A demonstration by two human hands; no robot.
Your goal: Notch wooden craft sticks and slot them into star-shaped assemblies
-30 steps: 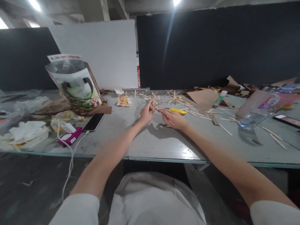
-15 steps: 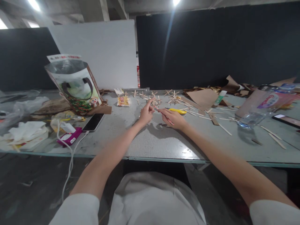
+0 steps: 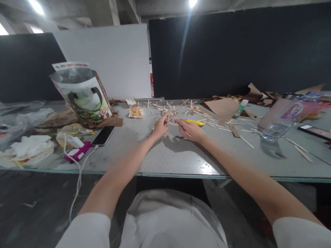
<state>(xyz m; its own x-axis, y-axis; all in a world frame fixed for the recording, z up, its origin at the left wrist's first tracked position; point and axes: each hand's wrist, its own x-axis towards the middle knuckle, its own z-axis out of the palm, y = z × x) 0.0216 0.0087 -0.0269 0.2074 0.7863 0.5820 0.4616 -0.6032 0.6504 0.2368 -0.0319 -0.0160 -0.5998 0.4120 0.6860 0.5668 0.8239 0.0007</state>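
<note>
Both hands meet over the worktop's middle, taken here as the clock's centre, with twelve pointing away from the wearer. The left hand [image 3: 160, 128] has thumb and forefinger close together, seemingly around a bit of thin wood, too blurred to confirm; the right hand [image 3: 192, 131] grips a slim red-and-white rod [image 3: 185, 131], its tip angled toward the left fingertips.

Beneath lies the broad grey worktop [image 3: 170, 160]. Toward half past nine stands a tall printed bag [image 3: 85, 100] with dark handles; at three, a clear plastic bottle with a pink label [image 3: 275, 129]; near two, a flat brown cardboard sheet [image 3: 222, 108]. A yellow elongated tool [image 3: 198, 123] lies just past the right hand, around two. Crossed pale wooden sticks [image 3: 169, 103] sit at twelve.

The rod looks light, stiff and smooth, so it may roll in the fingers; a pinch near its tip should steer best. Such thin sticks would probably weigh little and snap if bent, so hold them lightly mid-length.
</note>
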